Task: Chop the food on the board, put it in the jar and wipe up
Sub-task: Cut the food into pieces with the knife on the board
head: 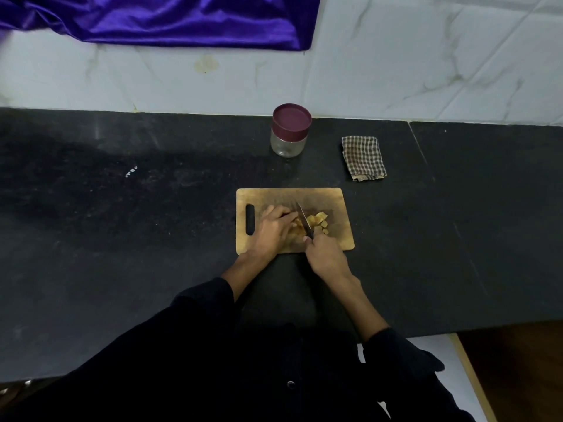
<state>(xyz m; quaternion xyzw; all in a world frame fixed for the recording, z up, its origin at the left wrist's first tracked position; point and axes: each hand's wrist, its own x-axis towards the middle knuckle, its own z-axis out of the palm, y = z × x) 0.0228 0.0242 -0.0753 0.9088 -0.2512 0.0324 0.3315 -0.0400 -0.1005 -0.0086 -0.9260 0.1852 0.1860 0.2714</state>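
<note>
A wooden cutting board (329, 199) lies on the black counter. On it sit several yellow cut food pieces (318, 221) to the right of the knife (303, 215), whose blade points away from me. My right hand (324, 254) grips the knife's handle at the board's near edge. My left hand (272, 228) holds down the uncut brownish piece of food (298, 229) just left of the blade, fingers curled over it. A clear glass jar (288, 134) with a closed maroon lid stands behind the board. A folded checked cloth (363, 157) lies right of the jar.
The black counter (122, 223) stretches wide to the left and right. A purple satin cloth (170, 19) hangs over the white tiled wall at the back left. The counter's near edge drops to a wooden floor (518, 360) at lower right.
</note>
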